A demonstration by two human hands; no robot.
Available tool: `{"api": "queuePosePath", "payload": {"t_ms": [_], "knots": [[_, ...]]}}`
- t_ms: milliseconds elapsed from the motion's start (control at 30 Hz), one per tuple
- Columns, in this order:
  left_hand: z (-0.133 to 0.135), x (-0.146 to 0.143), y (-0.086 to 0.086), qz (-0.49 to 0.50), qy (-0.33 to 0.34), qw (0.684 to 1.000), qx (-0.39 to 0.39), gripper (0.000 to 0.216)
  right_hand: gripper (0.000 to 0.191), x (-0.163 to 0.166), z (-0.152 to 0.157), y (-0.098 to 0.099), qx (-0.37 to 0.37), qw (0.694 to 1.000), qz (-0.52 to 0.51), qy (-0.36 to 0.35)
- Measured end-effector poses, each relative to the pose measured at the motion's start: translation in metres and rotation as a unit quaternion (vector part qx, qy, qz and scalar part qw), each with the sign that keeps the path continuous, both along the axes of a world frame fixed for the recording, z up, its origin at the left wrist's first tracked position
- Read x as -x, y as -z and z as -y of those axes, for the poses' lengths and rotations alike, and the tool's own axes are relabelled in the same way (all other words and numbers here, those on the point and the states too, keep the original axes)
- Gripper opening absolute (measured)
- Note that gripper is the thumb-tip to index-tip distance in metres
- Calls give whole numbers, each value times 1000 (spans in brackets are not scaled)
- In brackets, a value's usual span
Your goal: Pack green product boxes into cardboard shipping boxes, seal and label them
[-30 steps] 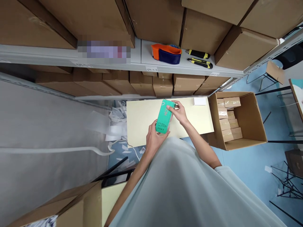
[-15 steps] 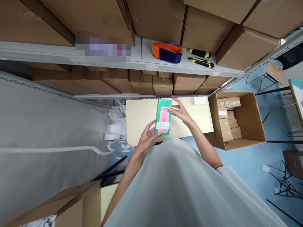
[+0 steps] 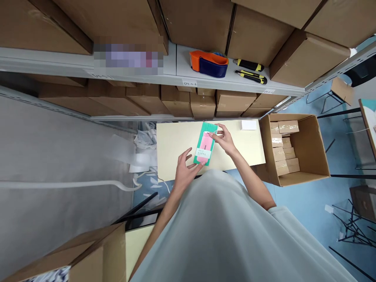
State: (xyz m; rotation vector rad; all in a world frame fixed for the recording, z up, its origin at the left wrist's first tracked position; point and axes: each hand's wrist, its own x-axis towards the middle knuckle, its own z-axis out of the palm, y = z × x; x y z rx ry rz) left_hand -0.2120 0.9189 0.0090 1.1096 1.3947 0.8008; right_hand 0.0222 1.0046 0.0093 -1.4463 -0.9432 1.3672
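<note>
A green box with a pink device pictured on its front and a white label band (image 3: 205, 144) is held up over the cream tabletop, tilted with its top to the right. My right hand (image 3: 225, 140) grips its upper right side, the thumb on the front and the fingers behind. At the lower left, my left hand (image 3: 185, 168) has its fingers spread away from the box's side, while its thumb is at the bottom edge. The back of the box is hidden.
Right of the cream tabletop (image 3: 176, 137) stands an open carton (image 3: 311, 149) with several small brown boxes. A small white box (image 3: 248, 125) lies at the table's back right. Above, the shelf (image 3: 183, 64) carries an orange-and-blue tape dispenser (image 3: 210, 64), utility knives (image 3: 251, 76) and large cartons.
The green box has tilted, its top swinging to the right. My left fingers have come away from its left side; my right hand keeps its grip.
</note>
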Motion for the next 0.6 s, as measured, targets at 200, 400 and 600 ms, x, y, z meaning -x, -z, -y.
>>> {"api": "queuePosePath", "payload": {"t_ms": [200, 400, 600], "knots": [[5, -23, -17, -141, 26, 983, -119, 88, 80, 11, -1, 5, 17, 999, 20, 34], [5, -25, -7, -138, 7, 983, -120, 69, 76, 18, 6, -7, -12, 996, 92, 8], [0, 0, -2, 170, 7, 981, 89, 93, 83, -1, 12, -28, -19, 997, 58, -46]]}}
